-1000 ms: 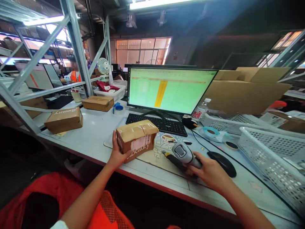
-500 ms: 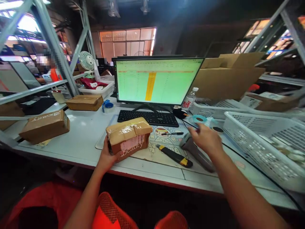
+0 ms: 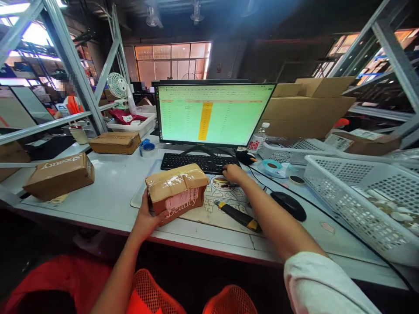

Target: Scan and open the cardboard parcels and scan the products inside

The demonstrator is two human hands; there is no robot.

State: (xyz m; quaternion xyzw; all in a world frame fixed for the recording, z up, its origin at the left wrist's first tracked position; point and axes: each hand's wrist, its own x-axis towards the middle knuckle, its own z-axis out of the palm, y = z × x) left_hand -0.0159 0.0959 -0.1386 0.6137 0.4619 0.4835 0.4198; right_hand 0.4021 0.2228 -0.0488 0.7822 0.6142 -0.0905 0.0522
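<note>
My left hand (image 3: 147, 218) grips the left end of a taped brown cardboard box (image 3: 176, 192), with the thumb across its front. The box has a pinkish label and white "beauty" lettering, and its near edge is close to the table's front edge. At the right end of the black keyboard (image 3: 196, 162), my right hand (image 3: 234, 173) rests its bent fingers by the keys, holding nothing. Under that forearm lies a black-and-yellow utility knife (image 3: 237, 215), its handle end partly covered. A black mouse (image 3: 288, 206) sits right of the forearm.
A monitor (image 3: 212, 115) displaying a spreadsheet stands behind the keyboard. Two more boxes, one nearer (image 3: 60, 176) and one farther (image 3: 114, 143), lie left with blue tape (image 3: 148, 148). White baskets (image 3: 356, 205), tape rolls (image 3: 274, 166) and a cable fill the right. Metal frames flank the table.
My right hand has moved left from beside the grey device to the keyboard's right end. The forearm now covers that device, and the black mouse shows. My left hand keeps its hold on the box.
</note>
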